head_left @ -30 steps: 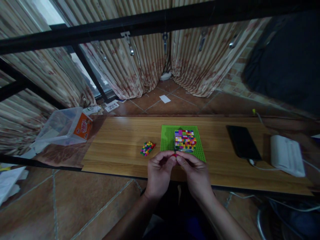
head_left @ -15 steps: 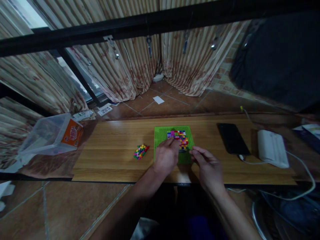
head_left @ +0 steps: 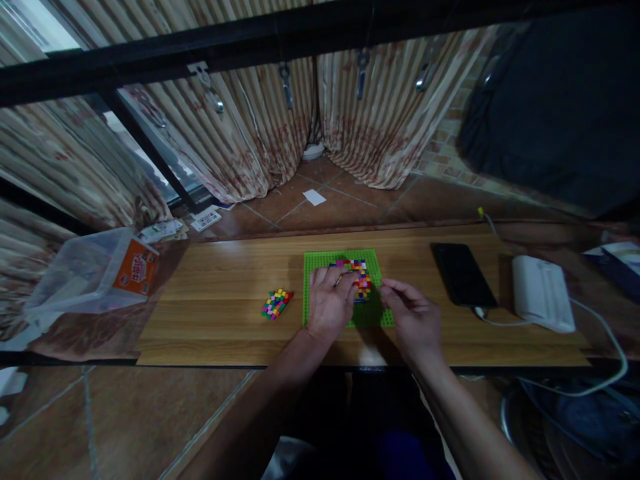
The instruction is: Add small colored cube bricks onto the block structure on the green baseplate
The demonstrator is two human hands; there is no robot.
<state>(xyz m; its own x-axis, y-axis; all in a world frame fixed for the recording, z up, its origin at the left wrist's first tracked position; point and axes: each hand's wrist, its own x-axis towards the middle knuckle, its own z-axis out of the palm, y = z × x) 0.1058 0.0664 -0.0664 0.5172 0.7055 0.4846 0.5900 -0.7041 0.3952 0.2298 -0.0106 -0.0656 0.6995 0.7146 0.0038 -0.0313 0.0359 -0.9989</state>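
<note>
Surface: wooden table (head_left: 225, 313), green baseplate (head_left: 320, 261) at its middle.
Left hand (head_left: 330, 307): mine, fingers curled onto the brick block (head_left: 361, 277), further in than before.
Right hand (head_left: 413, 320): loosely open, now touching the baseplate's right edge.
Loose bricks (head_left: 276, 303): unmoved.

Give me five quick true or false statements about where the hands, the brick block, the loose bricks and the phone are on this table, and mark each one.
1. The left hand is over the green baseplate. True.
2. The multicoloured brick block stands off the baseplate, on bare wood. False: it stands on the baseplate.
3. The small pile of loose bricks lies left of the baseplate. True.
4. The black phone lies between the loose bricks and the baseplate. False: it lies right of the baseplate.
5. The right hand rests on the white device. False: it is at the baseplate's right edge.
</note>
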